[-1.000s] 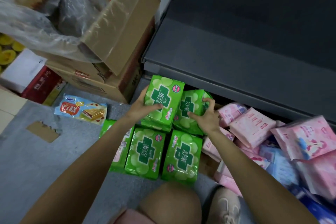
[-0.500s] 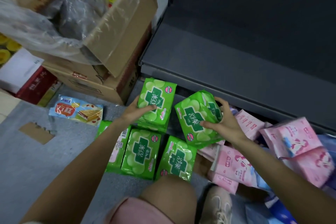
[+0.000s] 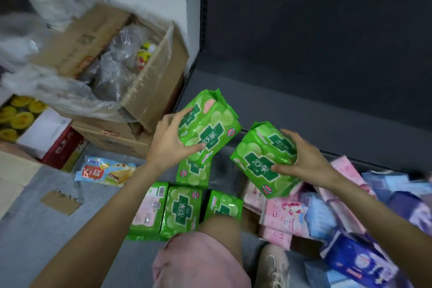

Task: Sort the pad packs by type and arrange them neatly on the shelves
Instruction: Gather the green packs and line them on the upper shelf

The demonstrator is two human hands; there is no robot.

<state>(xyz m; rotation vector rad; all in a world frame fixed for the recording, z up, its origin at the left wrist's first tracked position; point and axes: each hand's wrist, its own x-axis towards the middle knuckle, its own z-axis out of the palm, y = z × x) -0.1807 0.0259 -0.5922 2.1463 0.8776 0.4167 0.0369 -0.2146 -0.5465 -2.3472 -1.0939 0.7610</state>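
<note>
My left hand [image 3: 169, 145] grips a green pad pack [image 3: 210, 124] lifted off the floor, near the front edge of the dark grey shelf [image 3: 292, 100]. My right hand [image 3: 304, 159] grips a second green pad pack [image 3: 261, 159] held a little lower and to the right. Several more green packs [image 3: 182, 210] lie in a row on the floor below my hands. Pink pad packs [image 3: 285, 215] and blue pad packs [image 3: 360, 262] are piled on the floor to the right.
An open cardboard box [image 3: 145, 91] with plastic bags stands at the left beside the shelf. A blue snack packet [image 3: 105, 170] lies on the grey floor. My knee [image 3: 205, 257] and shoe [image 3: 273, 266] are at the bottom.
Both hands have lifted their green packs up off the floor stack toward the shelf edge. The view has tilted upward, showing more of the shelf back.
</note>
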